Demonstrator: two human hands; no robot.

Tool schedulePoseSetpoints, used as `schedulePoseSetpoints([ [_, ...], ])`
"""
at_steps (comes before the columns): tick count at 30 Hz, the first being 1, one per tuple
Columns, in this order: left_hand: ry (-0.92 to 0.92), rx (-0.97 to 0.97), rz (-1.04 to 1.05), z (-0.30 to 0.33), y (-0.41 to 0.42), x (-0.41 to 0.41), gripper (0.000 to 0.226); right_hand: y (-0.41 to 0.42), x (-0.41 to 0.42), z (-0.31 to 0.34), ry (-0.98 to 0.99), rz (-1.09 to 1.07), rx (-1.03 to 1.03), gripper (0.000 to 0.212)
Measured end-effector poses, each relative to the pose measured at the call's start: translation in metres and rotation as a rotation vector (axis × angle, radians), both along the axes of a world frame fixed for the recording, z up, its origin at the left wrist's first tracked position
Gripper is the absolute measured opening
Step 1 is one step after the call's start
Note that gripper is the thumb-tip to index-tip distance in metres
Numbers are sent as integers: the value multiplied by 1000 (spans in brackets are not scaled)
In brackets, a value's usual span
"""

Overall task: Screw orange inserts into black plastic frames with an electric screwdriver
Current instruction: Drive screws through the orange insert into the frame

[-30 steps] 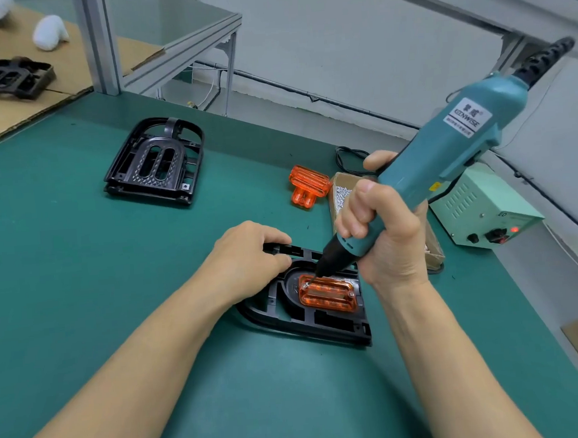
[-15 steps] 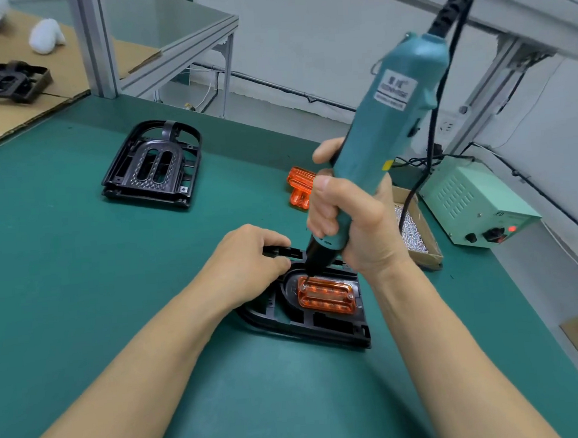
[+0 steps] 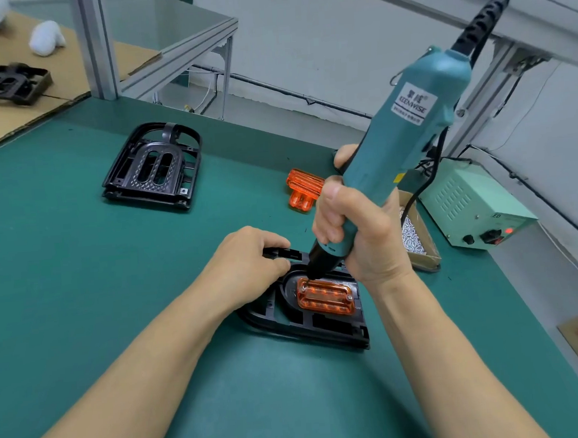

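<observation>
A black plastic frame [image 3: 329, 330] lies on the green mat in front of me with an orange insert [image 3: 325, 296] seated in it. My left hand [image 3: 246, 261] grips the frame's far left edge. My right hand [image 3: 360, 234] grips the teal electric screwdriver [image 3: 408, 131], held steeply tilted, its black tip at the insert's upper left corner. A loose orange insert [image 3: 303, 188] lies on the mat behind the hands. A stack of black frames [image 3: 156, 168] sits at the back left.
A small cardboard box of silver screws [image 3: 415, 234] stands right of my right hand. The pale green power unit [image 3: 475, 209] with a red light sits at the right edge. Another black frame [image 3: 4, 83] rests on cardboard at far left, behind an aluminium post [image 3: 94, 44].
My right hand has swung the screwdriver from a low slant to nearly upright, and its tip stays at the insert's upper left corner. My left hand has not moved.
</observation>
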State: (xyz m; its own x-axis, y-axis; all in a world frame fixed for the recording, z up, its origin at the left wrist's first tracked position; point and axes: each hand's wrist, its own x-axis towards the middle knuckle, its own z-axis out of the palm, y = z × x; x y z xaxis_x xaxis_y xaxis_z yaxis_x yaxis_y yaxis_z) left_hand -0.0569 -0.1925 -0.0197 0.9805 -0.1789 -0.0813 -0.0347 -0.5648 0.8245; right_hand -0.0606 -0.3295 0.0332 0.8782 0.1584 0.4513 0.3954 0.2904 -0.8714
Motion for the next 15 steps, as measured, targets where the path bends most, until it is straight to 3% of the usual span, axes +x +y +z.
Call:
schedulePoseSetpoints([
  [7, -12, -11, 18, -3, 0, 1, 32, -2, -2, -4, -41, -2, 3, 15],
  [15, -46, 11, 6, -3, -1, 0, 33, 0, -4, -2, -35, -1, -41, 26],
])
